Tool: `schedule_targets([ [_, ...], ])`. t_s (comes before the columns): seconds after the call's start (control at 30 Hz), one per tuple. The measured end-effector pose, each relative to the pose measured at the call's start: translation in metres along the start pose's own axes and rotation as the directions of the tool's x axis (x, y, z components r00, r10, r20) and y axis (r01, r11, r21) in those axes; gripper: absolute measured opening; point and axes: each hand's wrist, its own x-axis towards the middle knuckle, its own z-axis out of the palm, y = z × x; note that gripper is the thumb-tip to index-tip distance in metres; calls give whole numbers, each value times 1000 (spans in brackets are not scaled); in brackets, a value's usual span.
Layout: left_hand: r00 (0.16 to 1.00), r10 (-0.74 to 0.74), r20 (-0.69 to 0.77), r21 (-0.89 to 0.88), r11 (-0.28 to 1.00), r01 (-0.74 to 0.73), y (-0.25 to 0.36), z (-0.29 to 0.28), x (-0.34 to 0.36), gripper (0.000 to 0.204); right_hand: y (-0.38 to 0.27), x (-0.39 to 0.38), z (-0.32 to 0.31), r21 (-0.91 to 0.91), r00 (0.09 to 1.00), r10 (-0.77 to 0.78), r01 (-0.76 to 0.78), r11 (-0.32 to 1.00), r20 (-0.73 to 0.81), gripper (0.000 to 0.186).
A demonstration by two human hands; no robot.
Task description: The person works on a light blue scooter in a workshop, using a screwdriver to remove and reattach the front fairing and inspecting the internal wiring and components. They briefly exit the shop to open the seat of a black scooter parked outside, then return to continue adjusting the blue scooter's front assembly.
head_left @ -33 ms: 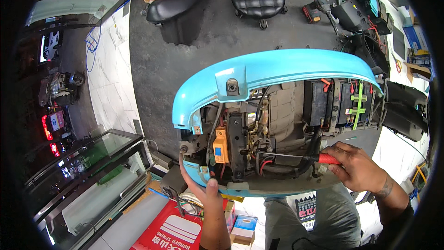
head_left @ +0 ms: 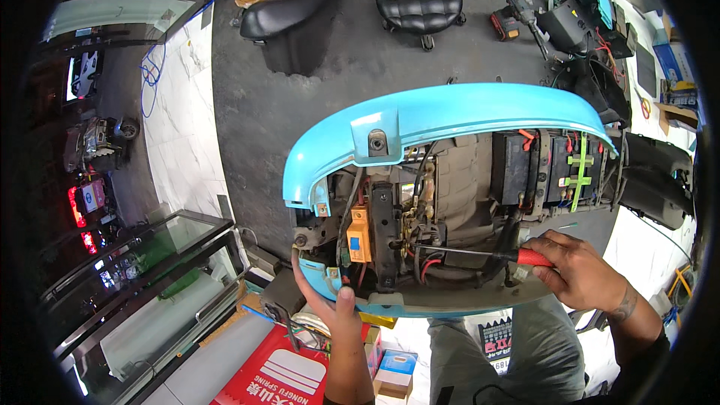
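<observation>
In front of me lies an opened scooter body with a turquoise panel (head_left: 450, 109) around its far side. My right hand (head_left: 581, 274) is closed round the red handle of a screwdriver (head_left: 534, 256). The shaft runs left, its tip at the black crossbar (head_left: 384, 236) in the frame; whether it sits in a screw is too small to tell. At the left end, my left hand (head_left: 337, 315) grips the near turquoise panel (head_left: 319, 274), thumb on top and a finger stretched along the outer edge. Next to the crossbar sits an orange box (head_left: 359, 236) with a blue patch, among loose wires.
Black batteries (head_left: 514, 172) with a green strap fill the right end of the body. Beyond it stand a round black stool (head_left: 418, 0), a black scooter seat (head_left: 296, 7) and a cordless power tool (head_left: 525, 11). A red carton (head_left: 277, 367) and a glass case (head_left: 150, 307) are at lower left.
The scooter body and the surroundings sit very slightly shifted in the picture. Both hands and the screwdriver keep their places.
</observation>
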Motion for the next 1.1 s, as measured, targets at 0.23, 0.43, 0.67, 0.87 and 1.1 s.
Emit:
schedule_targets([
  [0.23, 1000, 15, 21, 58, 998, -16, 18, 5, 0, 108, 2, -34, -21, -46, 999, 30, -32, 998, -40, 43],
  [0.43, 999, 28, -20, 275, 961, -21, 52, 12, -11, 94, -11, -78, -42, 30, 988, 104, -101, 994, -111, 41],
  [0.67, 988, 55, 141, -47, 998, -49, 124, 1, -66, 54, -78, -129, -40, 101, 995, 83, -77, 992, -53, 41],
  [0.87, 817, -265, 511, -645, 511, 569, 189, -52, -94, 37, -166, -173, -26, 79, 998, 6, 0, 997, -69, 41],
  [1.1, 881, -107, 461, -689, 582, 432, 224, -150, -117, 26, -254, -214, 26, -63, 967, -232, 227, 972, -104, 40],
])
